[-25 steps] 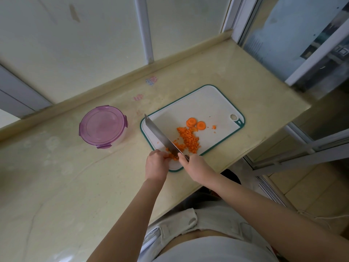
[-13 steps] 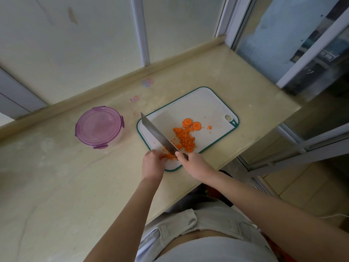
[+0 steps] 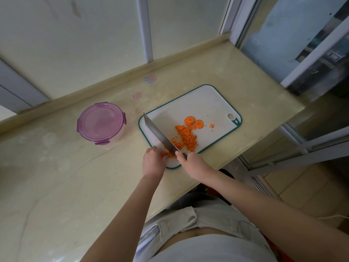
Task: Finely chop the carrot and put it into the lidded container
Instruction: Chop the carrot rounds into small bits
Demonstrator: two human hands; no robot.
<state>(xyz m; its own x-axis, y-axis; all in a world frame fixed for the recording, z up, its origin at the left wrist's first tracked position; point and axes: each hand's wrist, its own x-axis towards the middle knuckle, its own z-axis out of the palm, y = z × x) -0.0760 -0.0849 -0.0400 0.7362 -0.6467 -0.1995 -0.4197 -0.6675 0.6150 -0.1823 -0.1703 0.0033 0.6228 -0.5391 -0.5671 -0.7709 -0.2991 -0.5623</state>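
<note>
View from above, looking down on a pale stone surface set against a frosted window. At centre frame lies a white cutting board with a green rim, its hanging hole at the right end. The right hand is wrapped round the handle of a knife, the handle almost wholly hidden in the grip; the blade runs diagonally from the hand up and to the left across the board, tip near the board's upper left corner. The left hand, fingers curled, holds a carrot piece at the lower left end of the board, just beside the blade on its left. To the right of the blade a heap of chopped carrot spreads over the middle of the board. Above the heap lie two round carrot slices, touching each other, with one small fragment apart at their right. The lidded container, round and clear with a purple clip-on lid in place, stands on the surface left of the board, near but not touching it
</note>
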